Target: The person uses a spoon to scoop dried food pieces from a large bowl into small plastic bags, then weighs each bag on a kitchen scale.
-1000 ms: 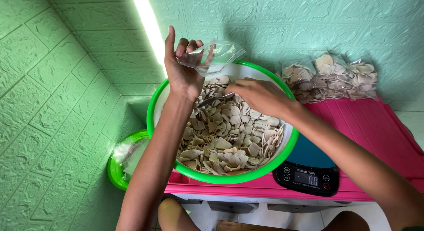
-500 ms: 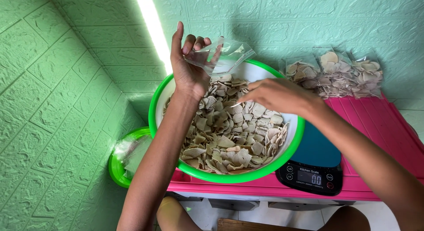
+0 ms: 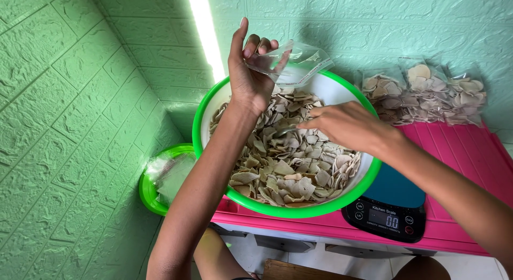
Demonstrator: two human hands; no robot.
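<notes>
Scale: black digital kitchen scale [image 3: 388, 218] sits nearest, at the front edge of the pink slatted surface [image 3: 470, 151], partly under the bowl's rim.
Bowl: large white plastic bowl with a bright green rim [image 3: 214, 106] holds a heap of pale beige, flat, irregular chips [image 3: 288, 162].
Right hand: right hand [image 3: 342, 125] reaches palm down into the heap, grip curled onto the chips; whether any are pinched, I cannot tell.
Left hand: left hand [image 3: 248, 77] is raised over the bowl's far rim, fingers pinching the mouth of a small clear plastic bag [image 3: 291, 63].
Key relation: bag lies up and to the left of the right hand, well above the chips, its long axis running sideways to the right; the left hand has it, the right is apart.
Side: smaller green bowl [image 3: 147, 189] with clear bags sits lower left.
Far: filled clear packets of chips [image 3: 422, 93] lie against the green wall.
</notes>
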